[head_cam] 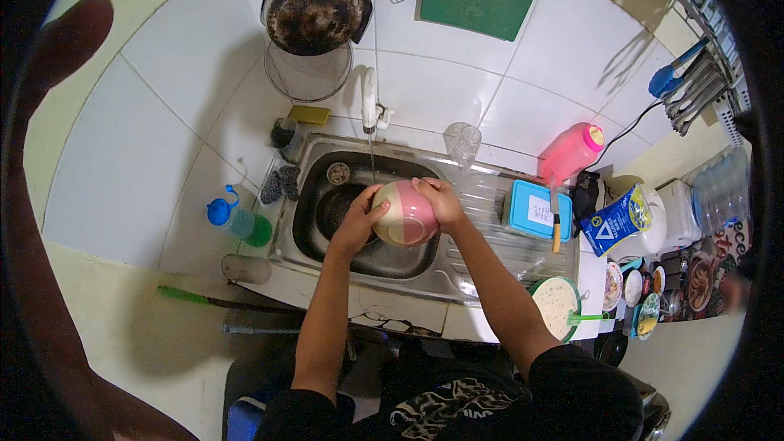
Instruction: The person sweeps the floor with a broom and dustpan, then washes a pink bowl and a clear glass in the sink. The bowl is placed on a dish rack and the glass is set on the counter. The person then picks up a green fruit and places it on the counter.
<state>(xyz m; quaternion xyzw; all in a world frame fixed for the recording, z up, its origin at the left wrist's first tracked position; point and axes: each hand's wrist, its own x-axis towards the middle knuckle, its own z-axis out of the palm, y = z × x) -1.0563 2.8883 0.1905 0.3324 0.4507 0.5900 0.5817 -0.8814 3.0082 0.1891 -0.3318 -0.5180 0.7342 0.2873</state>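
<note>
Both my hands grip a pink and cream bowl (405, 214) over the sink, its round base tilted up towards me. My left hand (358, 220) holds the cream side, thumb on the outer wall. On the pink side, my right hand (442, 203) clasps the rim area with its fingers near the top. Just behind the bowl, a thin stream of water falls from the white faucet (369, 101). Below lies the stainless steel sink basin (392, 266), with a round drain strainer (338, 173) at its back left. The bowl's inside is hidden from me.
A drinking glass (467, 142) and a blue-lidded container (531, 211) with a knife (556, 229) on it stand right of the basin. A pot of pale batter-like mixture (554, 306) sits near my right forearm. Scouring pads (280, 184) and a green soap bottle (242, 222) are at left.
</note>
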